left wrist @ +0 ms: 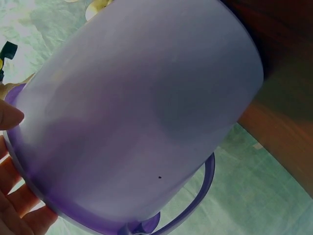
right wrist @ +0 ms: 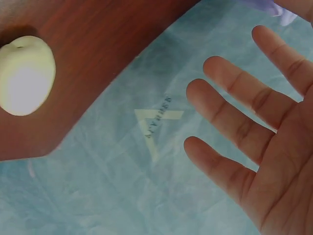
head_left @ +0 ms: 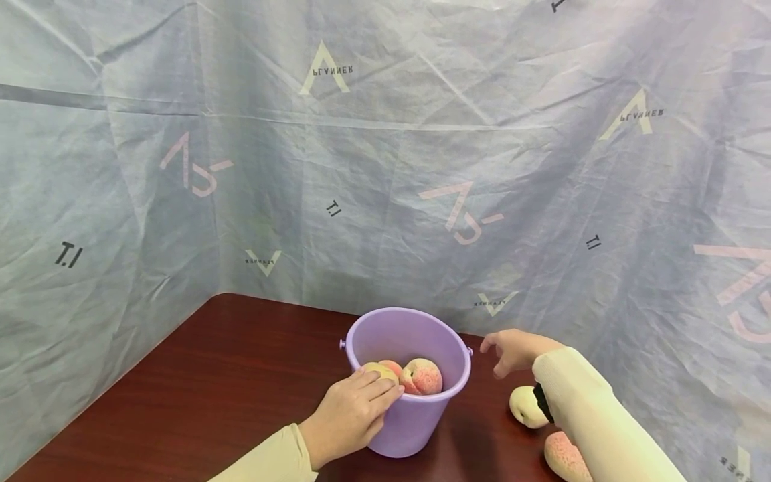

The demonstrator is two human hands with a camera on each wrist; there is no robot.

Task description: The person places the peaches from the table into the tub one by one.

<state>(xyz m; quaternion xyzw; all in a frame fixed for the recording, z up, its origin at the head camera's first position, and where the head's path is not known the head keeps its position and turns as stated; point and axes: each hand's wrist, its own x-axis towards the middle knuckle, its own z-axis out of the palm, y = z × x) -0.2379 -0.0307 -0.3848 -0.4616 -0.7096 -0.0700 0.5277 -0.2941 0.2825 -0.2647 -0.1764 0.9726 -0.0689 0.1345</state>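
Note:
My left hand (head_left: 352, 412) holds the near rim of a purple bucket (head_left: 406, 422), fingers over the edge and thumb outside. In the left wrist view, the thumb overlaps the bucket's outer wall (left wrist: 132, 112). Inside the bucket lie a pink-and-cream peach (head_left: 423, 376) and a yellowish peach (head_left: 381, 369), the latter partly hidden by my left fingers, with a pink one between them. To the bucket's right, my right hand (head_left: 515, 349) hovers with nothing in it; its fingers (right wrist: 239, 125) are spread in the right wrist view.
A cream peach (head_left: 527, 407) lies on the dark red table (head_left: 253, 375) below my right wrist. Nearer me, a pink peach (head_left: 565, 455) is partly covered by the right sleeve. Wrinkled grey printed cloth (head_left: 385, 174) hangs behind the table.

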